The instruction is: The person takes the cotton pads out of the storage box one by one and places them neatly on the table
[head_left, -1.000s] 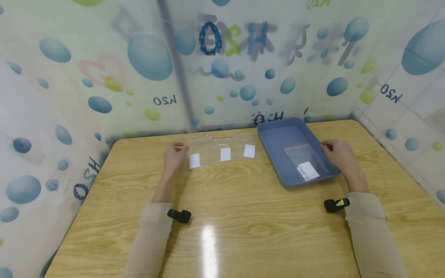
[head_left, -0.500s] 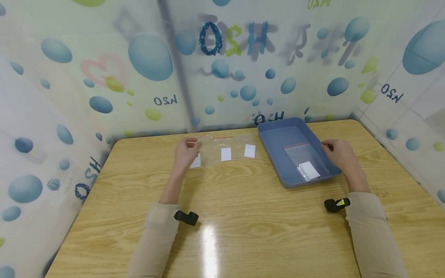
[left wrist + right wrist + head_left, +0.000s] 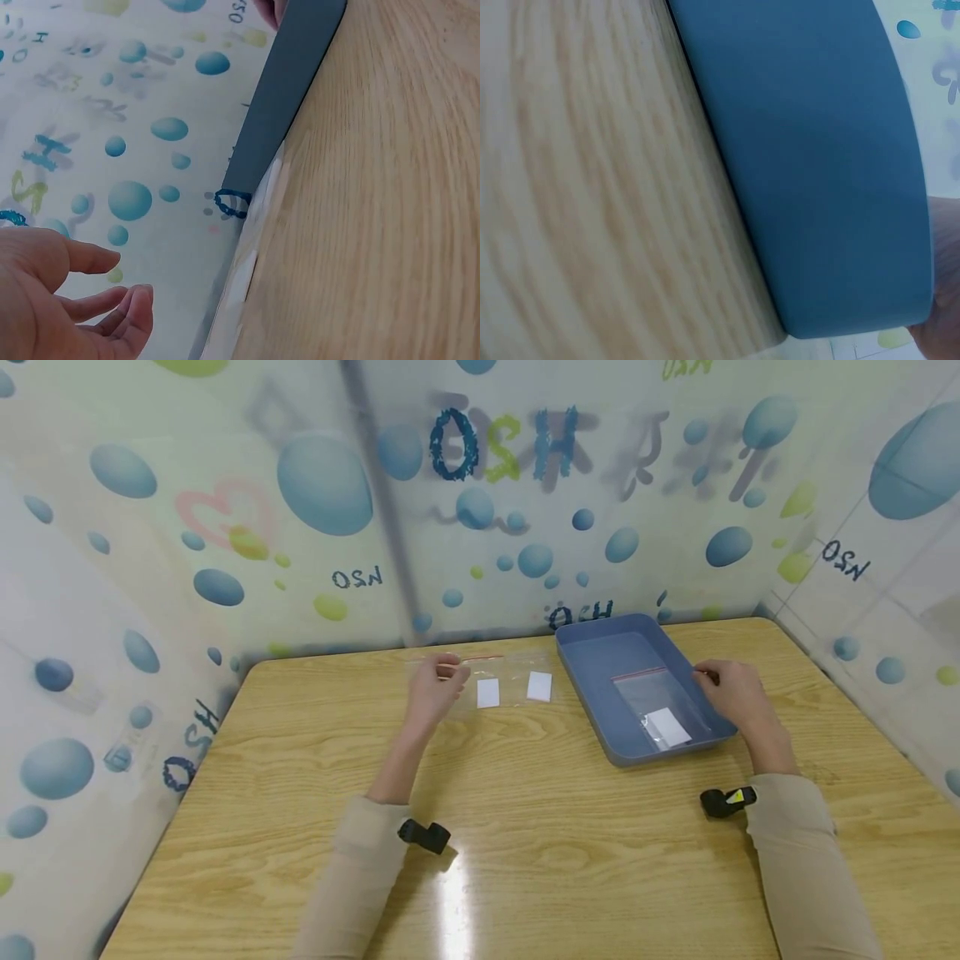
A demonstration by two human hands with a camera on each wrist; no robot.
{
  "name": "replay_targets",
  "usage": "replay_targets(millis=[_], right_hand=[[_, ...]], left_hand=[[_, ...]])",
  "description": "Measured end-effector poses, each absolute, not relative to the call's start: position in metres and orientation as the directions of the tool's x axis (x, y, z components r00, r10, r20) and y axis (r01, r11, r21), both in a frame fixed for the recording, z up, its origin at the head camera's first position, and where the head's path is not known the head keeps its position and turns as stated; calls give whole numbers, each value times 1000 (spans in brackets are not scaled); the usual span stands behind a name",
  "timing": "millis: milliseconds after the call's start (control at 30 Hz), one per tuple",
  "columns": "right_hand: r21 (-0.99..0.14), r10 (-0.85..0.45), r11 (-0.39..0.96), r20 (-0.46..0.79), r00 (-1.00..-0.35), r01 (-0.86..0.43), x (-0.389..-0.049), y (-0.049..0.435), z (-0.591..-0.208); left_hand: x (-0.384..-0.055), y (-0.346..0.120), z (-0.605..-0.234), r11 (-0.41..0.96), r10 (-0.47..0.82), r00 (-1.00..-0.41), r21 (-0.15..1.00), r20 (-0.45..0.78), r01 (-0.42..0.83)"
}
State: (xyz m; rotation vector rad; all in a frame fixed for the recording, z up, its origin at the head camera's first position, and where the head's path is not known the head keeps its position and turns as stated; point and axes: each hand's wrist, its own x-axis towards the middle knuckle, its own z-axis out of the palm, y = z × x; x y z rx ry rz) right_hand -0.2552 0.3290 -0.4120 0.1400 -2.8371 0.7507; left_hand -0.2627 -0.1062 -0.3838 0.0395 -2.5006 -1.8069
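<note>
My left hand (image 3: 433, 692) is over the row of clear zip bags near the back of the table and hides the leftmost one. Its fingers are loosely bent with a gap to the thumb, and the left wrist view shows nothing in that hand (image 3: 71, 300). A middle zip bag (image 3: 487, 692) and a right zip bag (image 3: 538, 686) each have a white card in them. My right hand (image 3: 731, 692) grips the right rim of the blue-grey tray (image 3: 600, 647). Inside that tray lies another zip bag (image 3: 641, 689) with a white card.
The wooden table (image 3: 540, 835) meets a wall (image 3: 315, 577) printed with blue and green drops along its back edge. Another wall (image 3: 892, 635) stands on the right. In the right wrist view, the tray's side (image 3: 810, 172) fills much of the picture.
My left hand has moved to the right, from the leftmost zip bag's left edge to over it, now covering its white card. The right hand and the tray stay put.
</note>
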Motion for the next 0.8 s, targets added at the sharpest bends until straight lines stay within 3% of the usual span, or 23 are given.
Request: replay_targets(millis=[800], right_hand=[[-472, -43, 869, 223, -974, -146, -256, 329, -412]], left_hand=[[-253, -46, -376, 289, 116, -991, 952, 65, 97]])
